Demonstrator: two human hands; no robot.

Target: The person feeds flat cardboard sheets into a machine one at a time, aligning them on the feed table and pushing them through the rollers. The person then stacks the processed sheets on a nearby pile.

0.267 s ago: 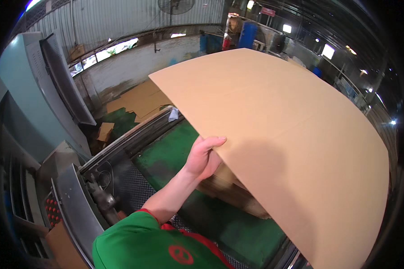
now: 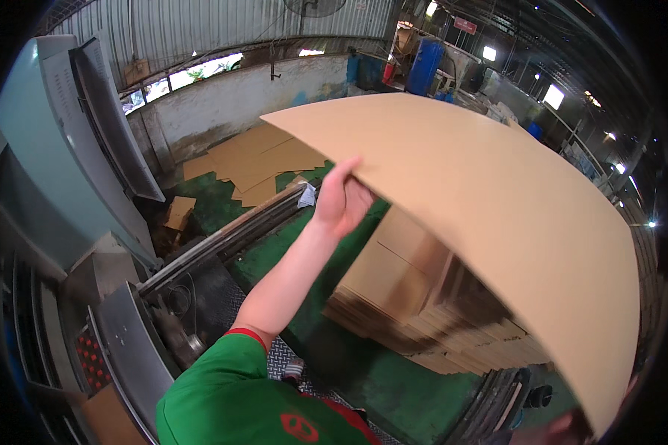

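A large tan cardboard sheet (image 2: 482,200) arches across the middle and right of the view, held up above the floor. My left hand (image 2: 345,199) grips its left edge, thumb over the top face and the other fingers beneath. Low on the right, a dim patch that looks like my right hand or forearm (image 2: 564,432) shows by the sheet's near corner; its fingers are hidden. Below the sheet stands a stack of flat cardboard (image 2: 401,271), partly covered by it.
Loose cardboard sheets (image 2: 256,159) lie on the green floor by the far wall. A metal rail (image 2: 223,233) runs past a dark treadplate (image 2: 278,363). On the left are a pale blue cabinet (image 2: 67,156) with its door ajar and a grey metal panel (image 2: 133,334).
The sheet has lifted and tilted away, uncovering more of the cardboard stack below. My left hand has moved farther forward with its edge, and the arm is straighter.
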